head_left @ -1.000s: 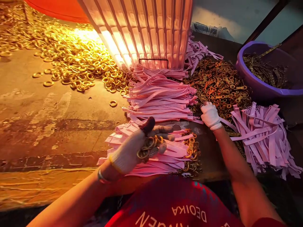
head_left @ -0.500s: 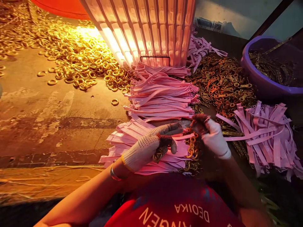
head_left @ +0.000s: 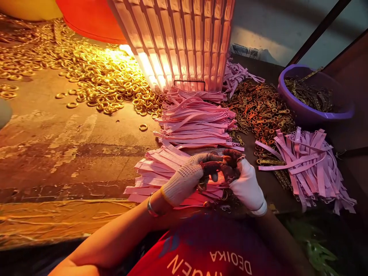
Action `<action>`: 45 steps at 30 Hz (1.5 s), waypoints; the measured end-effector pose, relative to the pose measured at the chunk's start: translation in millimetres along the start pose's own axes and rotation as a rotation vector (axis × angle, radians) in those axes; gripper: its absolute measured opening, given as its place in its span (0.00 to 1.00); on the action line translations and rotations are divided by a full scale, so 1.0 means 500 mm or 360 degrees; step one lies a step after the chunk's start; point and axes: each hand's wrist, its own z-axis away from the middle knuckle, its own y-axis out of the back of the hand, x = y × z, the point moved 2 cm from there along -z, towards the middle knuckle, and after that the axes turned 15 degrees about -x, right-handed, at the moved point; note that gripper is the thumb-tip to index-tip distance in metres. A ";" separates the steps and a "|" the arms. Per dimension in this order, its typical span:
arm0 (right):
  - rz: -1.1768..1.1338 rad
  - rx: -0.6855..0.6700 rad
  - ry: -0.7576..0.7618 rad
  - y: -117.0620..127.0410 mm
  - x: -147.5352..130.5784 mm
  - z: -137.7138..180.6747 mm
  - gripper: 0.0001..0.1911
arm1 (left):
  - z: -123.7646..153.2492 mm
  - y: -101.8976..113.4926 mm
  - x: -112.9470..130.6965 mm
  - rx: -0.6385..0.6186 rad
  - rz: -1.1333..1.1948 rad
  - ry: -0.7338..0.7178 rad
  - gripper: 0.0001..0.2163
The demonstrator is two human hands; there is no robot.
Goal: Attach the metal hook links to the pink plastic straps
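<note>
My left hand (head_left: 189, 174), in a dotted white work glove with dark stained fingers, is curled round some brass rings (head_left: 202, 184) near its palm. My right hand (head_left: 244, 180), in a white glove with darkened fingertips, meets it fingertip to fingertip. Its fingers are pinched together, and whatever lies between them is hidden. Beneath both hands spreads a layer of pink straps (head_left: 158, 168) with small metal ends. More pink straps (head_left: 198, 119) lie stacked just beyond the hands.
A heap of brass rings (head_left: 106, 92) covers the back left of the worn table (head_left: 71, 153). Ribbed translucent panel (head_left: 184, 42) stands behind the straps. At right are metal clasps (head_left: 261, 111), a purple basin (head_left: 313, 111) and another pile of pink straps (head_left: 310, 165).
My right hand has moved left and down, so its fingertips now meet those of my left hand. The view has shifted slightly.
</note>
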 end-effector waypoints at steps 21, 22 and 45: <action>-0.0389 0.0488 0.0044 -0.035 0.022 -0.008 0.09 | 0.025 -0.005 -0.012 0.0091 0.0534 -0.0165 0.11; -0.0181 0.0496 0.0137 -0.039 0.022 -0.005 0.09 | 0.020 -0.011 -0.017 0.0090 0.0542 -0.0208 0.10; 0.1054 -0.0037 0.0268 0.001 0.013 0.018 0.22 | 0.014 0.009 -0.053 0.0059 -0.0407 -0.0092 0.15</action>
